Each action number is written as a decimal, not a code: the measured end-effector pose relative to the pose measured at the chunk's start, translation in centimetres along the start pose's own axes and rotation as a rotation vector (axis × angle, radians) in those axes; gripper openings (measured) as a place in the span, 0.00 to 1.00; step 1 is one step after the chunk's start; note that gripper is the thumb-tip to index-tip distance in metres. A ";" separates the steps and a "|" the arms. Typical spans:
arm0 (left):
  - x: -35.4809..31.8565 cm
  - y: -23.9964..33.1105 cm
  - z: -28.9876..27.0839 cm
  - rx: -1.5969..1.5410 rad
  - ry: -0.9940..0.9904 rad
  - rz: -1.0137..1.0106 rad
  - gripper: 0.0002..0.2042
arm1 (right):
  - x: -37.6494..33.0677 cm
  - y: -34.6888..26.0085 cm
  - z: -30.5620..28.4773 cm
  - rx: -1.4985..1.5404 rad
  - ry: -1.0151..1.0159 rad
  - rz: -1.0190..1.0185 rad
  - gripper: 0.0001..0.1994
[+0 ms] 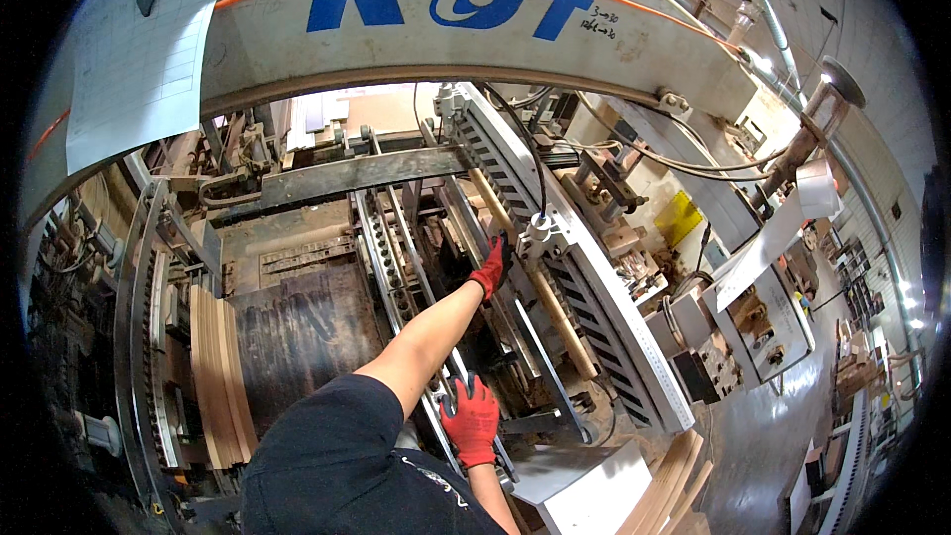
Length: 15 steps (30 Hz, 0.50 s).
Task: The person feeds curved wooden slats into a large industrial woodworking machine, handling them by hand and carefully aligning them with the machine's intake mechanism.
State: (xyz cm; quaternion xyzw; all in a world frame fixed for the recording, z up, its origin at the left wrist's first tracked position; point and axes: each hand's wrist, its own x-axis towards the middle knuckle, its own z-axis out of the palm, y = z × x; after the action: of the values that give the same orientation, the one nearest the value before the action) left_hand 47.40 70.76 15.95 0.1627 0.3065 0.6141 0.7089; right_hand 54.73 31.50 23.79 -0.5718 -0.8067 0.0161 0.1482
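Observation:
I lean over a large woodworking machine. My left hand [492, 267], in a red glove, reaches far in with its arm stretched out. Its fingers curl around a long tan wooden rod [565, 332] that lies slanted beside a pale perforated metal bar [604, 317]. My right hand [471, 421], also in a red glove, is nearer to me. It grips a toothed metal rail [391, 267] that runs up into the machine. A dark sleeve covers my left shoulder at the bottom edge.
A curved white machine cover [416, 40] with an orange line arches overhead, a paper sheet [139, 59] taped to its left. Thin wooden boards [218, 376] stand on edge at the left beside a dark belt [297, 337]. More boards [674, 481] and a white box [584, 490] lie lower right.

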 end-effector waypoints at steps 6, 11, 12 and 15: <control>-1.8 1.6 1.0 0.088 0.020 0.015 0.37 | 0.1 -0.4 -0.4 -0.040 0.000 -0.040 0.28; -3.6 2.7 2.3 0.025 0.084 -0.009 0.38 | 0.2 -0.3 -0.8 -0.006 0.009 -0.035 0.27; -4.1 3.6 1.7 0.023 0.046 -0.020 0.38 | 0.2 -0.5 -0.8 0.007 0.022 -0.050 0.27; -6.4 7.5 -3.2 0.135 -0.197 0.068 0.37 | 0.7 -1.9 -1.1 0.050 0.027 -0.125 0.26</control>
State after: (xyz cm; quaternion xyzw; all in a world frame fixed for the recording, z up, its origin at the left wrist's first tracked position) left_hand 39.19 65.50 19.59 0.2799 0.2702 0.5968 0.7018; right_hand 53.07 31.33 25.33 -0.5166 -0.8381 0.0189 0.1741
